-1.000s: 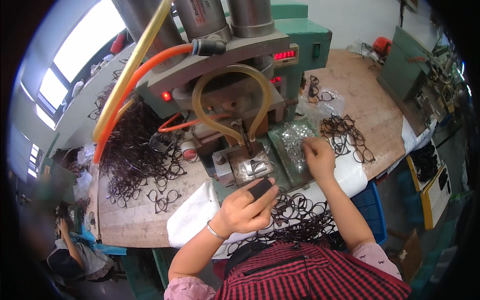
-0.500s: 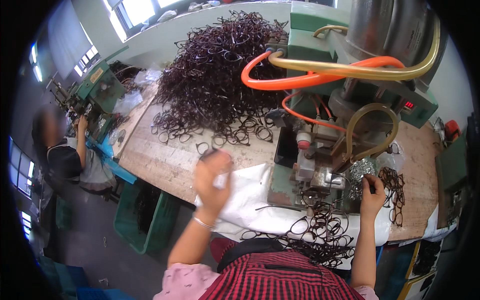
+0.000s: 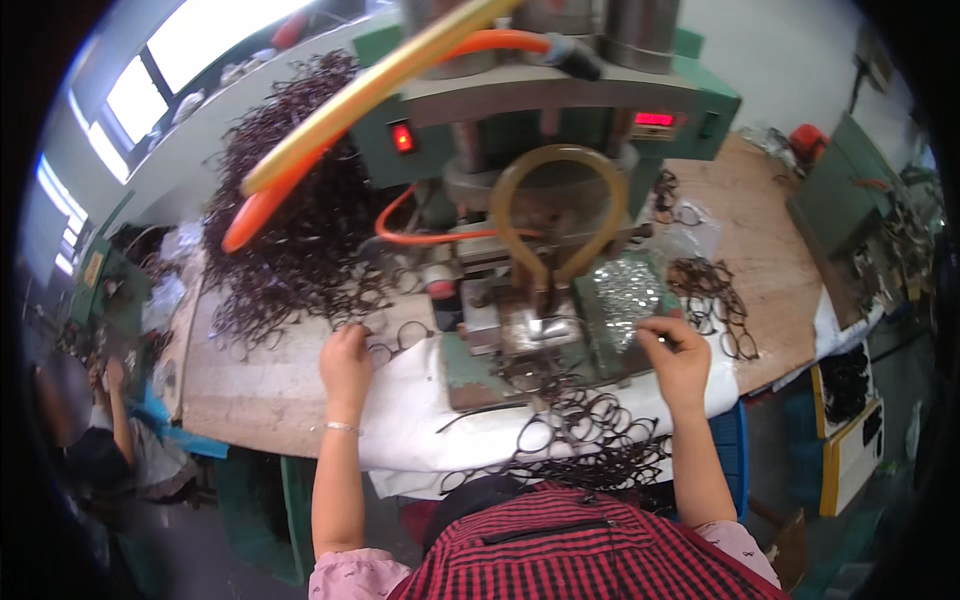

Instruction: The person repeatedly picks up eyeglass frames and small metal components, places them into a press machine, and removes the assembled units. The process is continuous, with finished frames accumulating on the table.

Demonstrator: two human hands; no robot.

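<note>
My left hand (image 3: 346, 372) is closed at the left of the white sheet, its fingertips at a dark round-rimmed eyeglass frame (image 3: 412, 335) that it appears to grip by one end. My right hand (image 3: 682, 362) is pinched beside a heap of small shiny metal pieces (image 3: 625, 295); whatever sits between thumb and finger is too small to name. Between the hands stands a green press machine (image 3: 460, 375) with a metal fixture (image 3: 540, 328) under its head. Below the fixture lies a pile of dark eyeglass frames (image 3: 590, 425).
A large heap of dark eyeglass frames (image 3: 290, 210) rises at the back left. More frames (image 3: 715, 300) lie right of the metal pieces. Orange and yellow hoses (image 3: 350, 115) cross above the table. At far left another person (image 3: 100, 430) works at a green machine (image 3: 110, 300).
The view has turned to the right. My left hand, blurred and spread before, is now closed and still by the eyeglass frame. My right hand stays pinched beside the metal pieces.
</note>
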